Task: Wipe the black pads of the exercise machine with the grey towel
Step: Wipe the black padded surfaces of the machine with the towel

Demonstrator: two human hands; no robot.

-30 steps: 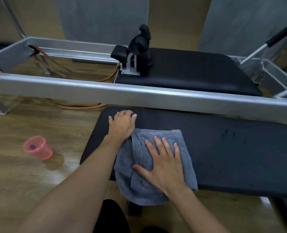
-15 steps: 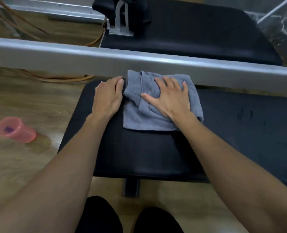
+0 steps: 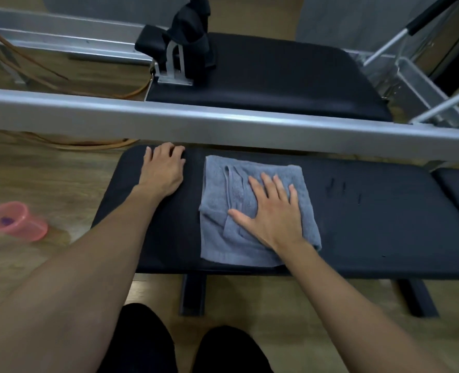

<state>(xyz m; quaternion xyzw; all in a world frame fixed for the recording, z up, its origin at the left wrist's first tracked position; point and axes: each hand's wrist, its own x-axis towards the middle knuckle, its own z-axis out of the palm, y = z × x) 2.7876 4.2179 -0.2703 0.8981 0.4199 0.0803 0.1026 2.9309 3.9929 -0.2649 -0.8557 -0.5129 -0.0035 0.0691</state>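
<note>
The right hand's fingers lie spread flat on the grey towel, pressing it to the bench, gripping nothing. The left hand rests flat and empty on the pad's left end, bracing. Since half a second ago the towel has slid back from the silver rail and rightward, so the left end looks done; the right stretch, with its small marks, remains
</note>
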